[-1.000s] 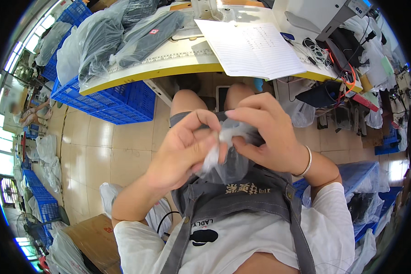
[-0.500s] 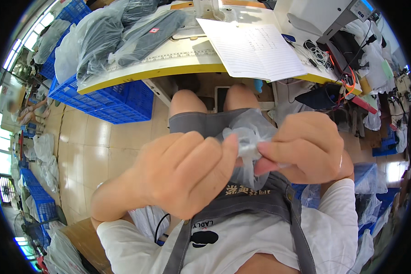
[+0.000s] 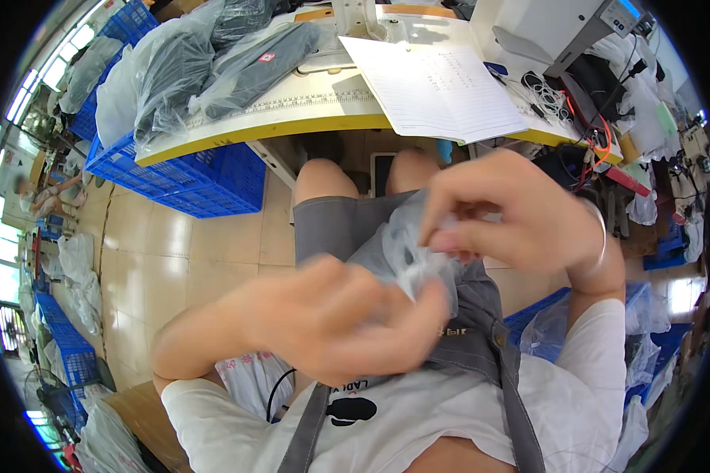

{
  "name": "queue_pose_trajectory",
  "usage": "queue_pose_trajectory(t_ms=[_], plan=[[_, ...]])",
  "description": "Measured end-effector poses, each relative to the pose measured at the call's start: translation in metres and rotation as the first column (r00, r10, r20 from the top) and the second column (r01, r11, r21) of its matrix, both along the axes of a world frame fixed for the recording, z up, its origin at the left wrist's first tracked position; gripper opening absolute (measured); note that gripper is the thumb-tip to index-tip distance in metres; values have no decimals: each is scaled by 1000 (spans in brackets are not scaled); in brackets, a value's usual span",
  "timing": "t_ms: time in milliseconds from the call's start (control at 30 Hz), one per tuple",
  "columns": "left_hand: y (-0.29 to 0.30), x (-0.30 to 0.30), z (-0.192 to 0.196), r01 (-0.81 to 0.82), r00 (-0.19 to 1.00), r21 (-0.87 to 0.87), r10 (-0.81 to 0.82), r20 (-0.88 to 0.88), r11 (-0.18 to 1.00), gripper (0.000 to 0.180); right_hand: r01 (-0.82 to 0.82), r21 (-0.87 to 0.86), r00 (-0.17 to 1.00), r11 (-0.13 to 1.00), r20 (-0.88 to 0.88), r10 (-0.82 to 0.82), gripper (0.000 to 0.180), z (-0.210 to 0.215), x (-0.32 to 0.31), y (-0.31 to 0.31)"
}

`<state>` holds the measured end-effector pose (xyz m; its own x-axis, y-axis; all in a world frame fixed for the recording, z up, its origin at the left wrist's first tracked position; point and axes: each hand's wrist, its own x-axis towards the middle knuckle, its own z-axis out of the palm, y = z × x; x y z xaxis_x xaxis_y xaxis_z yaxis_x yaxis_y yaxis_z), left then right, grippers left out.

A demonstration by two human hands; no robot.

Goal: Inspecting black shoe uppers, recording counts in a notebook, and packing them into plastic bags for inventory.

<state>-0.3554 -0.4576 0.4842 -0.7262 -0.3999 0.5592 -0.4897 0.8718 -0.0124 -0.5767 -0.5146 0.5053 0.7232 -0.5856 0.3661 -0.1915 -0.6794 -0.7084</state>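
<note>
I am looking down at one desk (image 3: 292, 110) with a yellow front edge. Along its left edge two bagged dark garments (image 3: 205, 63) are lying, and near its right corner one open sheet of lined paper (image 3: 442, 87) is resting. Under the desk's left end one blue crate (image 3: 189, 173) is standing on the floor.

Over the lap, my two hands are working one clear plastic bag (image 3: 402, 252), which is hanging between them, well below the desk's front edge. My left hand (image 3: 347, 323) is blurring; its grip is pinching the bag's lower fold. My right hand (image 3: 521, 217) is pinching the bag's upper edge with its fingertips pressed together.

Compared with half a second ago, the left hand is sitting lower and the right hand higher, so the bag is stretching between them.
</note>
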Motion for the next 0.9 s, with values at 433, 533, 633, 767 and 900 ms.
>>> queue_pose_trajectory(t_ms=[433, 533, 633, 767, 900], plan=[[-18, -25, -27, 184, 983, 462, -160, -91, 867, 16, 77, -58, 995, 995, 61, -74, 15, -27, 3, 8], [-28, -18, -20, 92, 979, 981, 165, -120, 170, 23, 137, 182, 986, 974, -122, -116, 35, -11, -13, 28], [-33, -25, -22, 276, 931, 942, 295, -213, -190, 31, 189, 16, 975, 982, -117, -186, 33, -36, -6, 39], [-30, -27, -24, 537, 801, 759, 504, -322, -368, 38, 105, 27, 992, 994, -79, -103, 26, -43, -5, 36], [-21, -28, -37, 661, 733, 675, 474, -487, -329, 43, 19, 374, 1000, 927, -14, -15, 18, -38, -10, 28]])
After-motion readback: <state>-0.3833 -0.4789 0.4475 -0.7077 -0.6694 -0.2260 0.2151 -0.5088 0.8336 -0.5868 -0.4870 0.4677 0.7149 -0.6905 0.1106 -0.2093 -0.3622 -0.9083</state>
